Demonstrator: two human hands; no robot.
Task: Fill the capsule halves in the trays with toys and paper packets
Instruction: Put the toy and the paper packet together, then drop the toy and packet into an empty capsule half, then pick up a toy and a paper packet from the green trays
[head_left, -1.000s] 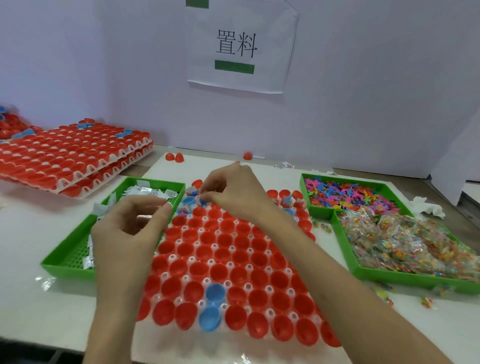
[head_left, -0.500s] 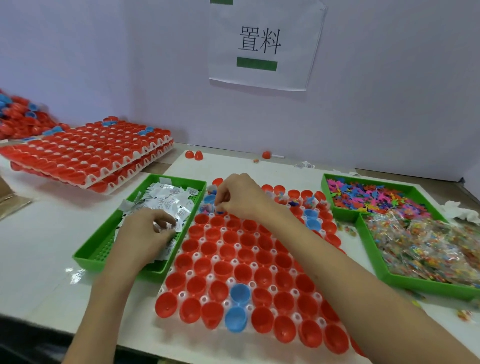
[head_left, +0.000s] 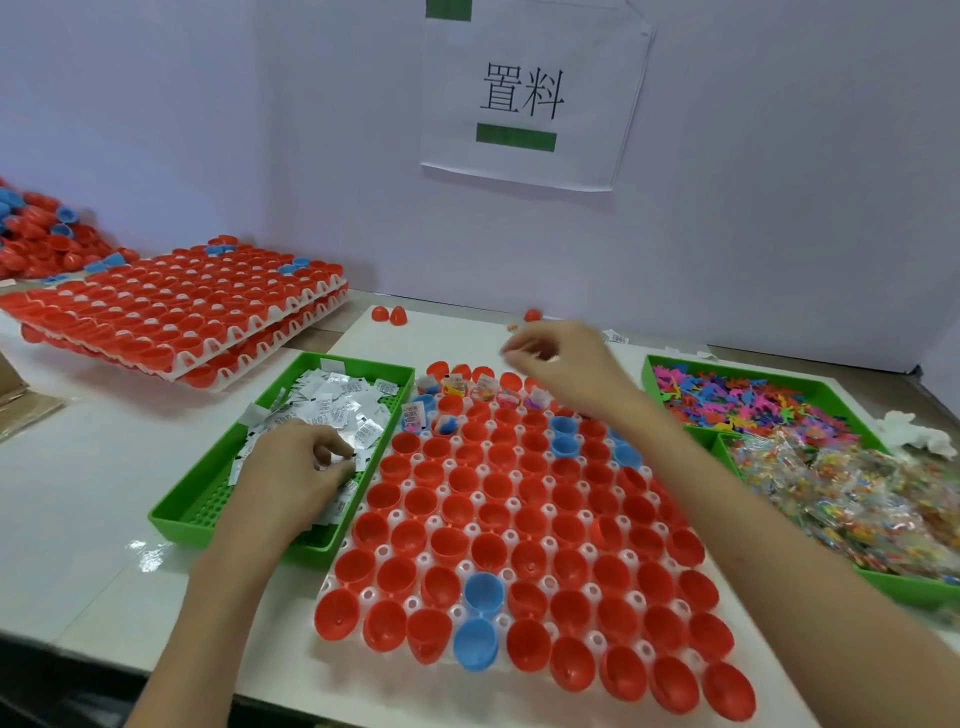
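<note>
While the left hand's fingers curl down into the heap of paper packets, thumb and forefinger close on one of them, inside the green tray at the left. The right hand hovers above the far edge of the capsule tray. Its fingertips are drawn together and blurred, so I cannot tell whether they carry anything.

Below that hand, the farthest row of capsule halves already shows toys and packets, and so do a few cups at the left end of the second row. Every row nearer the person stands empty.

By my reading, the next drop goes into the second row. Those empty cups lie just right of the left hand and its packet, across the green wall, and just nearer the person than the right fingertips. The left hand therefore has the short path for packets. The loose toys and bagged toys sit in trays at the right, nearer the right hand. A packet's long axis probably matters little, since the cups are round and open upward.
</note>
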